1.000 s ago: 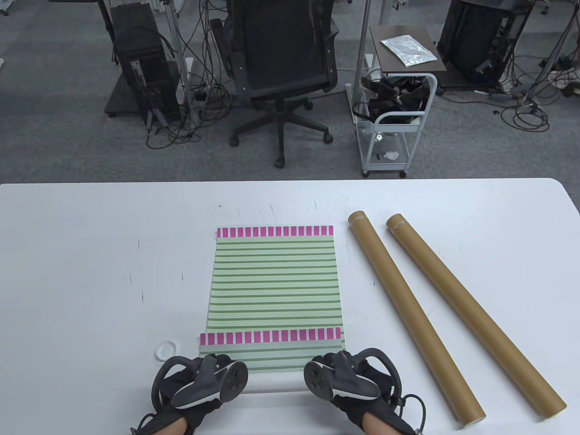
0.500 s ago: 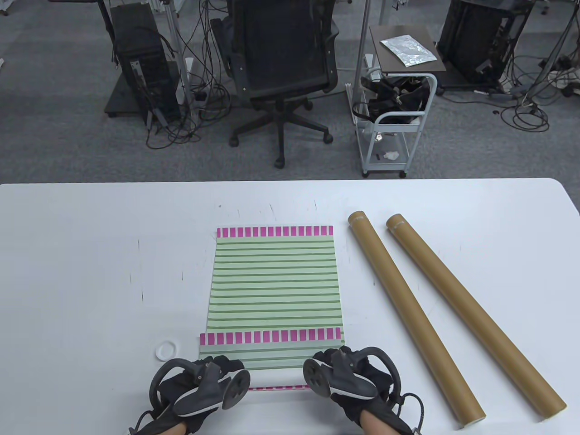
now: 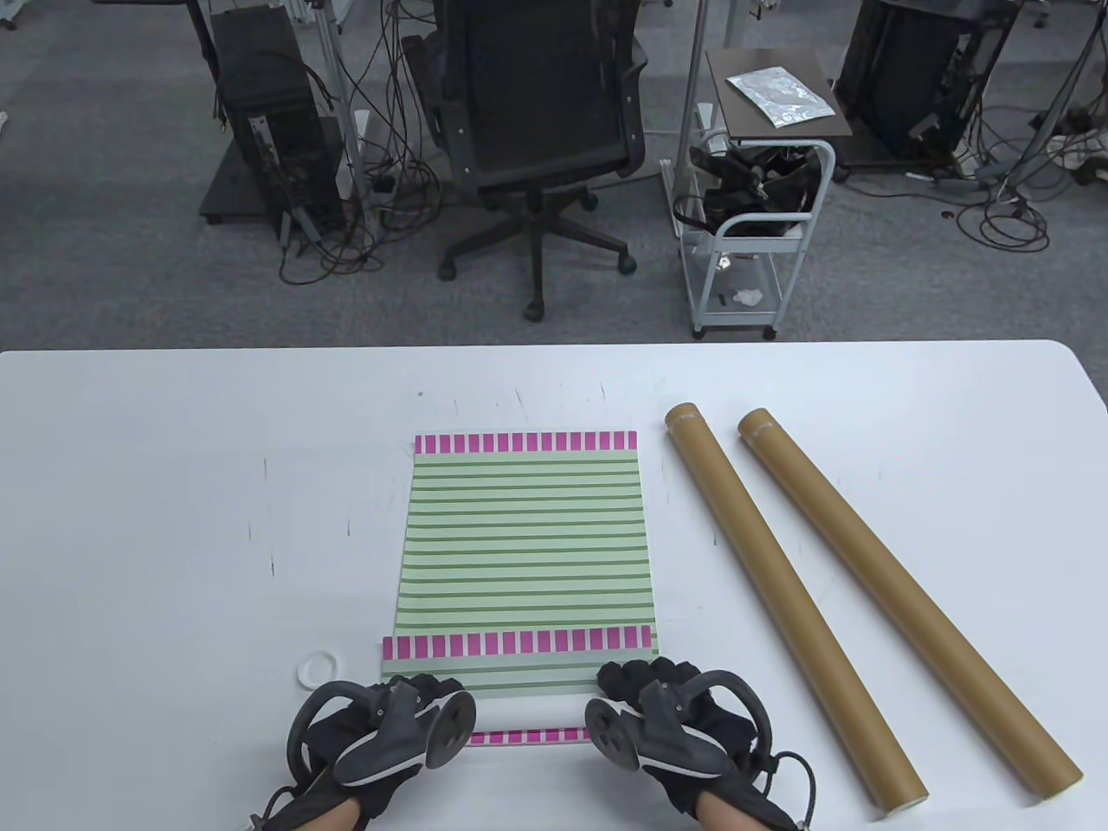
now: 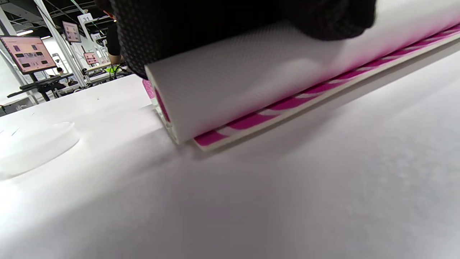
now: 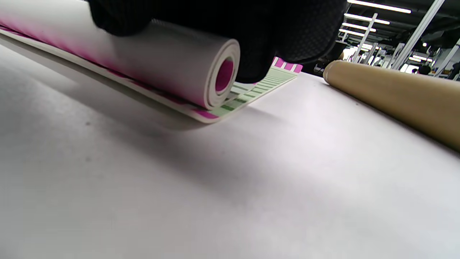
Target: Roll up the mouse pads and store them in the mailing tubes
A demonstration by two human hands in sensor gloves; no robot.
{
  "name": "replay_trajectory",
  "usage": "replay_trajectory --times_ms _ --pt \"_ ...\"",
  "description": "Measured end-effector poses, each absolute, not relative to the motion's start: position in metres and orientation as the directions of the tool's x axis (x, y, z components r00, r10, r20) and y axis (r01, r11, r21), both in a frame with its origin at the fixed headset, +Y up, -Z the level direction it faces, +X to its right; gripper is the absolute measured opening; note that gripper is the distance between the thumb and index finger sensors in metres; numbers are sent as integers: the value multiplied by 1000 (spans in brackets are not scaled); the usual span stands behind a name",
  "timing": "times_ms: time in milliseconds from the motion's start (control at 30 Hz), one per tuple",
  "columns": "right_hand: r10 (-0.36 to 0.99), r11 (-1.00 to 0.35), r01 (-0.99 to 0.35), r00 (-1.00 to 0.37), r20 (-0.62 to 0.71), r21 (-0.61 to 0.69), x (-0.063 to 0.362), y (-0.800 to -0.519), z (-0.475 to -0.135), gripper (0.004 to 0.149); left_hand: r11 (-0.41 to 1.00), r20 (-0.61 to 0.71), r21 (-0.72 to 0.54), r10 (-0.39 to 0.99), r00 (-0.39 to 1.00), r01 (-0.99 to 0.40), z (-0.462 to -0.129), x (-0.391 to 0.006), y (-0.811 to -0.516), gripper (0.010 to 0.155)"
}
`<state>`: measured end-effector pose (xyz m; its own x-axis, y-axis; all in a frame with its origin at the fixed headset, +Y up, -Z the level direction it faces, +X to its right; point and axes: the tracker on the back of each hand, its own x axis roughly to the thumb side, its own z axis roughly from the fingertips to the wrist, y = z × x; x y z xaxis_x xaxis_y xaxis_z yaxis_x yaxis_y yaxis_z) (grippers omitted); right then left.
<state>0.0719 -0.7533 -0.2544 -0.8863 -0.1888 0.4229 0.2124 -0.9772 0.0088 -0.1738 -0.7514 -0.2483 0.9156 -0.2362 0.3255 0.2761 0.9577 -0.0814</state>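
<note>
A green-striped mouse pad (image 3: 524, 537) with pink end bands lies flat at the table's middle. On its near part, a second pad is partly rolled into a white roll (image 3: 528, 714), and the unrolled part ends at a pink band (image 3: 519, 644). My left hand (image 3: 428, 692) grips the roll's left end (image 4: 251, 82). My right hand (image 3: 636, 679) grips its right end (image 5: 172, 68), fingers curled over the top. A pink edge strip (image 3: 528, 737) shows just in front of the roll. Two brown mailing tubes (image 3: 779, 597) (image 3: 900, 589) lie to the right.
A white ring-shaped cap (image 3: 318, 668) lies left of my left hand, also in the left wrist view (image 4: 32, 147). The nearer tube (image 5: 395, 97) runs close beside my right hand. Beyond the table's far edge stand an office chair (image 3: 537, 104) and a small cart (image 3: 753, 216).
Both hands have pushed the roll a little away from me. A pink edge strip that was hidden under the roll now shows in front of it.
</note>
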Motion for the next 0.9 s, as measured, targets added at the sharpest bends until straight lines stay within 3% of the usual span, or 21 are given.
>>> replay_trajectory --times_ms 133,467,567,667,700,800,900 --pt "-240 -966 259 -873 424 -15 68 -756 -254 53 973 306 -100 -169 937 208 -249 -180 -753 51" --pt "-231 -966 258 -879 418 10 69 -756 -257 55 971 279 -98 -182 943 216 -252 -178 -753 51" --pt "-218 -976 204 -900 376 -76 74 -743 -257 57 969 282 -100 -189 940 225 -253 -179 -755 51" --pt "-181 -980 201 -898 401 7 77 -749 -257 58 970 282 -108 -179 943 217 -254 -179 -755 51" --pt "-211 -976 215 -897 389 -34 77 -749 -257 57 970 281 -108 -182 942 219 -254 -179 -755 51" --pt "-230 -971 236 -891 392 -33 74 -750 -259 56 963 275 -93 -221 936 255 -253 -176 -755 51" --pt "-218 -973 230 -895 390 -16 74 -752 -260 56 933 276 24 -352 894 360 -248 -166 -752 49"
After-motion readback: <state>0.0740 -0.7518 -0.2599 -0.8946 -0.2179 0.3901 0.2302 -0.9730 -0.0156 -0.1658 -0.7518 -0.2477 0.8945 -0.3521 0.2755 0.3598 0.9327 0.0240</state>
